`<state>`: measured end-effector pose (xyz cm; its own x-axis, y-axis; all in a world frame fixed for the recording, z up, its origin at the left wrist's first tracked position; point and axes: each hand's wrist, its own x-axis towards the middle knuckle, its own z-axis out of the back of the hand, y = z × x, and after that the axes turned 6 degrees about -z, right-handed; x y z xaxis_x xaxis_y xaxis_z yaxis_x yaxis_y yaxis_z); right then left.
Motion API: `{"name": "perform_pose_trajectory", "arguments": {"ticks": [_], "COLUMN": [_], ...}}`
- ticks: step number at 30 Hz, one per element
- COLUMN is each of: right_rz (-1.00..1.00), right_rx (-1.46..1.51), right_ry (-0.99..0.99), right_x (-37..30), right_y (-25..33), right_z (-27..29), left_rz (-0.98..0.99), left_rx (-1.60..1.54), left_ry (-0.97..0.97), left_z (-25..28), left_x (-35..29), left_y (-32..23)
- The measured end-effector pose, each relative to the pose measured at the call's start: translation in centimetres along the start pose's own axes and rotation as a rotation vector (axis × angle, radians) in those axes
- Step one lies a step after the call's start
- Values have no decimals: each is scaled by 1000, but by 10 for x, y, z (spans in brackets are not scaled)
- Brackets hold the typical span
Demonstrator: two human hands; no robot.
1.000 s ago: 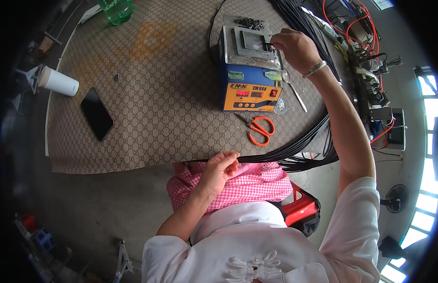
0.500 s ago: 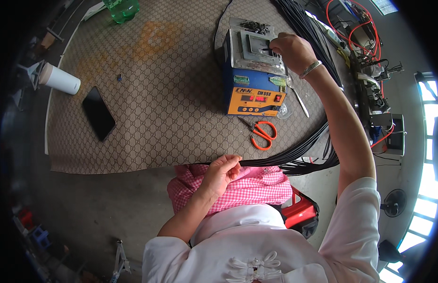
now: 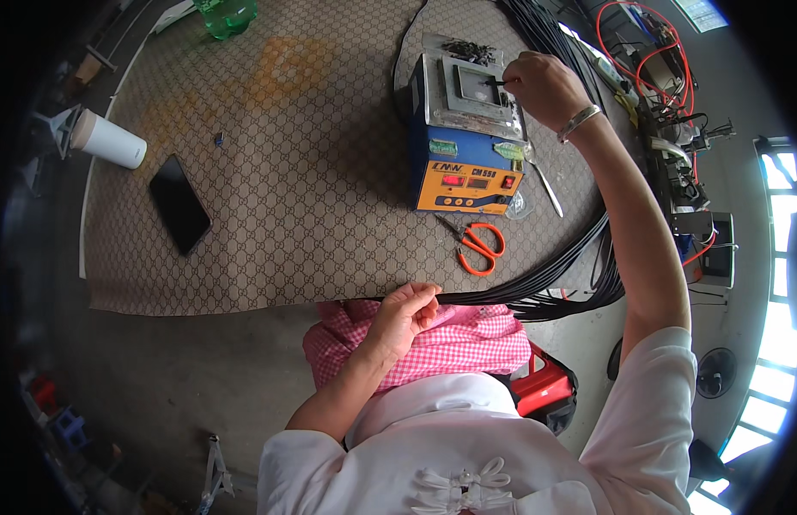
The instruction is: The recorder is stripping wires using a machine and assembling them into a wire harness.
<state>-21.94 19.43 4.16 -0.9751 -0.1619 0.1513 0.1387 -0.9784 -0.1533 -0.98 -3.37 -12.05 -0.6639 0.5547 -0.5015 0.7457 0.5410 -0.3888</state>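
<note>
My right hand (image 3: 549, 90) is closed in a pinch at the right side of a blue and orange solder pot (image 3: 467, 163). From its fingertips a short black cable end (image 3: 496, 83) points left, over the edge of the pot's square metal well (image 3: 477, 86). Whether the tip touches the metal cannot be made out. At the table's front edge my left hand (image 3: 405, 313) is closed, thumb against fingers, around the end of a bundle of black cables (image 3: 536, 287). Part of that grip is hidden by the fingers.
Orange-handled scissors (image 3: 480, 249) and a metal spoon-like tool (image 3: 546, 184) lie near the pot. Dark scraps (image 3: 469, 51) sit behind the well. To the left are a phone (image 3: 180, 206), a white cup (image 3: 111, 140) and a green bottle (image 3: 228, 15). More black cables (image 3: 553, 43) run along the right.
My right hand has shifted slightly right and away from the well's middle, and more of the black cable end shows. The left hand stays in place.
</note>
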Motion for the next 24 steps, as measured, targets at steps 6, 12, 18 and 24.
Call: {"name": "perform_pose_trajectory", "arguments": {"ticks": [6,12,18,24], "right_rz": [48,124,171,166], "right_rx": [-65,-176,-189,-152], "right_ry": [-74,-80,-78,-72], "right_x": [-3,-6,-6,-6], "right_y": [2,11,11,11], "right_z": [-1,-2,-8,-11], "left_rz": [5,3,6,9], "left_rx": [-2,5,-4,-15], "left_ry": [0,0,12,17], "left_z": [1,1,1,1], "left_x": [0,0,0,0], "left_y": [1,0,0,0]}}
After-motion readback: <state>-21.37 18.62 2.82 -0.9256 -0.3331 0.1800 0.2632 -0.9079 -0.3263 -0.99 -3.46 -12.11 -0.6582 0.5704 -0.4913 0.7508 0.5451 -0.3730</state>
